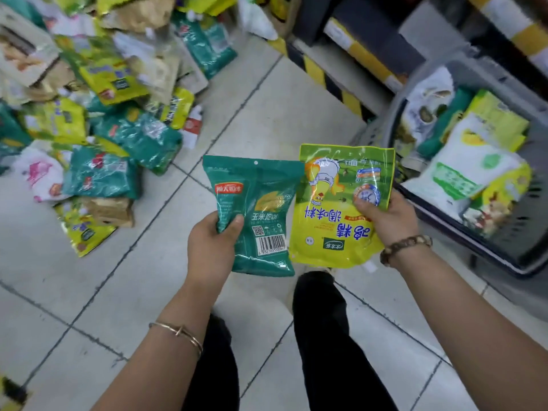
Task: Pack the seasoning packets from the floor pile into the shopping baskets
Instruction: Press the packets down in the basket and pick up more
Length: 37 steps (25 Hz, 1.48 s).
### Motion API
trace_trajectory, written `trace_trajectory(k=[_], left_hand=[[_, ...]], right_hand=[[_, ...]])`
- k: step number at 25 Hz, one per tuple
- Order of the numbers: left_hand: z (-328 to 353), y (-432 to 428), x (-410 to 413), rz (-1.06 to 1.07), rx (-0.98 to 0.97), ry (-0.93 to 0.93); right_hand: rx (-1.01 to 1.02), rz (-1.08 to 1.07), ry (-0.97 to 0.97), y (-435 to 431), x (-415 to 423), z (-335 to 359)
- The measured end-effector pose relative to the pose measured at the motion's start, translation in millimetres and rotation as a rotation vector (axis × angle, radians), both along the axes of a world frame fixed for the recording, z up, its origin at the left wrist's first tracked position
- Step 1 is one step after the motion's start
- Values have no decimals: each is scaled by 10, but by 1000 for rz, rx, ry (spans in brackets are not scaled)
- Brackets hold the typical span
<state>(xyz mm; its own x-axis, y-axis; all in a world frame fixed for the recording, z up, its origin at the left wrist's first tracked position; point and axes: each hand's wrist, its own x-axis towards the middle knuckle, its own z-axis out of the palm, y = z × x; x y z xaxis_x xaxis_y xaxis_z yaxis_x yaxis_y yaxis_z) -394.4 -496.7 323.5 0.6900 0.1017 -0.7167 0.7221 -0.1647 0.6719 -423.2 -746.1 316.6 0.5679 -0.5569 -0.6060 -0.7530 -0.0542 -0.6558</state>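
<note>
My left hand (212,247) grips a teal packet (261,215) with a red label and a barcode, held above the tiled floor. Beside it my right hand (385,218) pinches a yellow-green packet (335,232) printed with a cartoon chicken, thumb on its front. The two packets touch edge to edge in the middle of the view. A pile of teal, yellow and brown packets (98,114) lies on the floor at the upper left. A grey shopping basket (504,241) at the right holds several green, yellow and white packets.
A shelf base with yellow-and-black hazard striping (326,81) runs along the upper right behind the basket. My legs in black trousers (326,336) stand below the hands. Pale floor tiles (89,292) lie between the pile and the basket.
</note>
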Motion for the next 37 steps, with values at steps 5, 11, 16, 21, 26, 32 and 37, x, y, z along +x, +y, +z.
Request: trace_trajectory(k=[5, 11, 16, 21, 26, 32, 37], left_hand=[[137, -1139, 227, -95, -16, -10], [295, -2093, 418, -147, -28, -35], [326, -2745, 629, -265, -37, -79], [114, -3310, 927, -425, -11, -107], [-129, -3673, 1325, -556, 61, -129], [-508, -4120, 1734, -794, 206, -209], [-761, -4291, 1777, -863, 261, -334]], right_hand=[[-35, -112, -2, -1032, -226, 128], [-54, -299, -16, -1910, -520, 321], [-57, -497, -63, -2381, -577, 340], [-97, -616, -51, -2729, -414, 205], [-154, -617, -7, -2956, -124, 164], [-257, -509, 0, -3253, 434, -180], [-374, -470, 135, -3360, 655, -502]])
